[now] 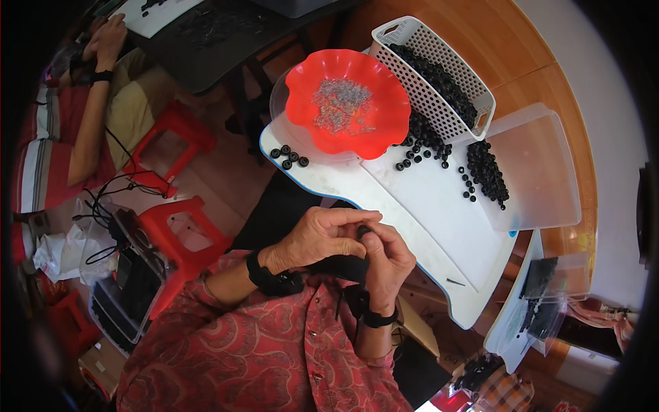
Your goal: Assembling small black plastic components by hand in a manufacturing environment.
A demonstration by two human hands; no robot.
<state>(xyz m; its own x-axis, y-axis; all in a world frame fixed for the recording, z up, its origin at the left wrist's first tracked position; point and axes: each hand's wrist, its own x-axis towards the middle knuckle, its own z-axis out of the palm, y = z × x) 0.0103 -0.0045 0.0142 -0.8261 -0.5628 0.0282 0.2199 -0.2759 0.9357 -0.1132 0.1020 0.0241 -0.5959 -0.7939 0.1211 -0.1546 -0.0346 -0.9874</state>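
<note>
Above my lap, at the near edge of the white table, my two hands meet. My right hand [389, 264] pinches a small black round part [364, 231] between thumb and fingertips. Stretched out beside it is my left hand [319, 237], its index finger and thumb apart on either side of the part. Whether the left fingertips hold anything tiny I cannot make out. Beyond the hands a red scalloped bowl [299, 103] holds a heap of small clear, shiny pieces. Several black ring-shaped parts [288, 156] lie together on the table's left end.
A white perforated basket [432, 103] full of black parts stands behind the bowl. Loose black parts [486, 172] spill beside a clear plastic box [542, 172]. A thin dark piece [454, 281] lies near the right edge. Red stools [182, 226] and another person [89, 130] are at left.
</note>
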